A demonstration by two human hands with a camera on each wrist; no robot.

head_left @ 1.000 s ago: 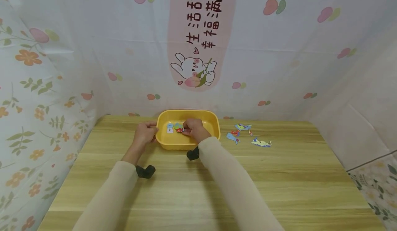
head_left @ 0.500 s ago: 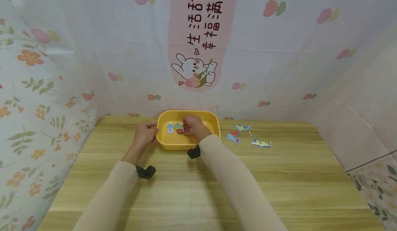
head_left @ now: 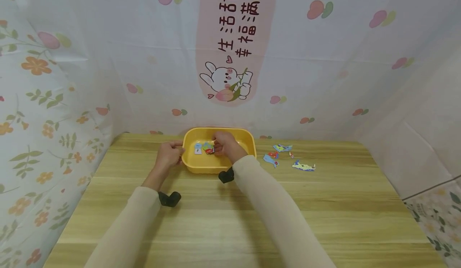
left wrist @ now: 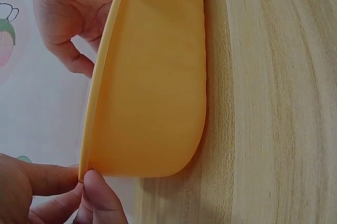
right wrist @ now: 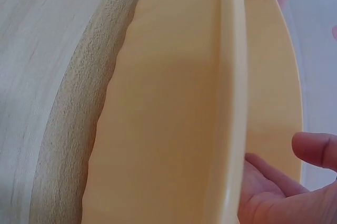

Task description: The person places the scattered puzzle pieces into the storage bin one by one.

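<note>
Tray at centre frame: person's left hand pinching its rim; right hand, grip parted and empty, inside near cutouts.

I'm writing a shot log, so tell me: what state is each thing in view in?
Yellow tray: upright, uncovered.
Inner cutouts: lying in the tray, towards its left end.
Outer cutouts: scattered on the wooden table.
Left hand: pinching the tray's rim.
Right hand: in the tray, thumb apart.
Wall cloth: hanging, creased.
</note>
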